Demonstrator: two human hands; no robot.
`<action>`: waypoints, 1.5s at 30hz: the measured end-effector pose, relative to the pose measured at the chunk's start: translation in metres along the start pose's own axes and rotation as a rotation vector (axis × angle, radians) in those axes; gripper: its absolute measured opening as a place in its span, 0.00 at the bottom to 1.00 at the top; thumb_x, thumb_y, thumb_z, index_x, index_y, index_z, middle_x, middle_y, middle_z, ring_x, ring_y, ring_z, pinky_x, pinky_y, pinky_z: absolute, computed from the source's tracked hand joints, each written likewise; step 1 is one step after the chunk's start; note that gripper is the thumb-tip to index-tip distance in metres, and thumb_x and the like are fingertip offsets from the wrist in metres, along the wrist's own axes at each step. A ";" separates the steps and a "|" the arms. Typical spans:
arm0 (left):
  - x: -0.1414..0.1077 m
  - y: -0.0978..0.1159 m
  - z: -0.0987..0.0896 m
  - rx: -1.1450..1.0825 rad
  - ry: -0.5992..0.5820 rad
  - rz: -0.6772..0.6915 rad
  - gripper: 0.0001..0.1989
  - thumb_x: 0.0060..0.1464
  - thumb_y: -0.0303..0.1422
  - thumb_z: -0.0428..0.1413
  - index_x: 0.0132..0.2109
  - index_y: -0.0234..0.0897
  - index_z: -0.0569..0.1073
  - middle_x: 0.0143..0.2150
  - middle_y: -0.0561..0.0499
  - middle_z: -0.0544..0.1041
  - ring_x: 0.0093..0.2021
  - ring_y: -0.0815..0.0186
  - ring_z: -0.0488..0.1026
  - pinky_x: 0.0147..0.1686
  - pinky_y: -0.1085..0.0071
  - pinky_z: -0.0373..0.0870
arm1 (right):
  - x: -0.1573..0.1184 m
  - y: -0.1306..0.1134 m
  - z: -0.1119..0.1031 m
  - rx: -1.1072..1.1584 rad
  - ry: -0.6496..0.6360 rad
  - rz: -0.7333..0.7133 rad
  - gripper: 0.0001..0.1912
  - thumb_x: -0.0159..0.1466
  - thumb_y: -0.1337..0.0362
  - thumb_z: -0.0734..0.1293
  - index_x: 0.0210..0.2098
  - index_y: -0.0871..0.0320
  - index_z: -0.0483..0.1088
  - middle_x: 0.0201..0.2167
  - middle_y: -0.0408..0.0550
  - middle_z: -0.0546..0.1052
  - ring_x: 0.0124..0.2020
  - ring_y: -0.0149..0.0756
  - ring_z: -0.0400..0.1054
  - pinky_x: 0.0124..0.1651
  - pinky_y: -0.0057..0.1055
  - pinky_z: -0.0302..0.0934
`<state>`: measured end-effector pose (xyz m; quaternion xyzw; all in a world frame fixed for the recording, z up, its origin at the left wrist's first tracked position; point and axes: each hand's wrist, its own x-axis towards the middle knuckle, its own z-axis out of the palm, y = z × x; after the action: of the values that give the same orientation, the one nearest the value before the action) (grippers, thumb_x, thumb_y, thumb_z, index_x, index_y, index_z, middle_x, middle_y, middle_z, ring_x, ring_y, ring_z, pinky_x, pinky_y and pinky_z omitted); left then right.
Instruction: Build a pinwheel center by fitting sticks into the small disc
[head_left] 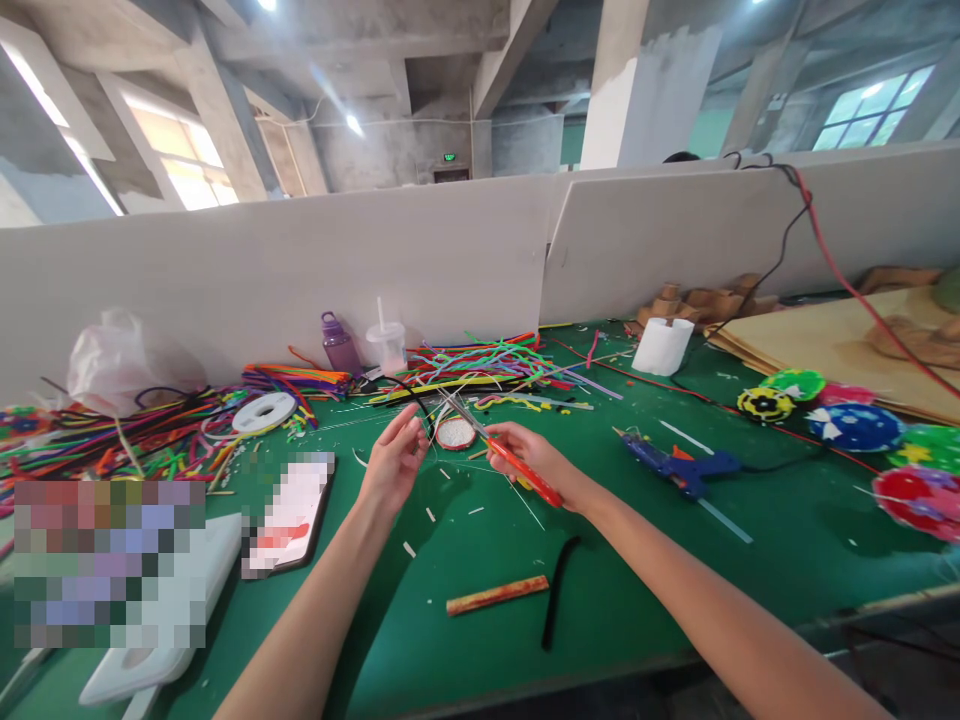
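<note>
From my remote seat I read the fingertips of the left hand [395,455] as bunched close together beside the curved black stem [415,389] — I can't tell whether they truly pinch it — while the fingers of the right hand [536,455] are wrapped around the red-handled scissors [536,483]. The stem lies just beyond the left fingertips, the nearer hand, arching from upper left to lower right, and the scissors' long axis slants up-left toward it, over the edge of the round white-filled dish (blade gap unclear to me). Both forearms reach in from below, converging above the green table [480,540].
</note>
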<state>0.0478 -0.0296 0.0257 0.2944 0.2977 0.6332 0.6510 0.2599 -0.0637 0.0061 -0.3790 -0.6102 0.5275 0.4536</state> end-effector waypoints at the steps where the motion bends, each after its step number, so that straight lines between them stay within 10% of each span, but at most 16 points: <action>1: 0.000 0.001 0.000 -0.022 0.023 0.001 0.14 0.44 0.20 0.62 0.41 0.34 0.77 0.25 0.54 0.75 0.25 0.76 0.73 0.30 0.83 0.72 | -0.001 -0.002 0.000 -0.005 0.004 0.013 0.27 0.52 0.55 0.72 0.47 0.57 0.64 0.34 0.46 0.73 0.36 0.34 0.69 0.35 0.30 0.63; 45: -0.016 -0.013 0.017 0.441 -0.134 0.139 0.13 0.39 0.36 0.66 0.31 0.32 0.77 0.25 0.49 0.78 0.27 0.68 0.75 0.30 0.74 0.71 | -0.001 0.000 0.007 -0.191 0.060 -0.026 0.31 0.48 0.56 0.74 0.49 0.60 0.67 0.37 0.48 0.74 0.39 0.37 0.69 0.45 0.36 0.63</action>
<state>0.0688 -0.0462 0.0269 0.4905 0.3640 0.5753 0.5439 0.2532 -0.0666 0.0058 -0.4284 -0.6486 0.4493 0.4404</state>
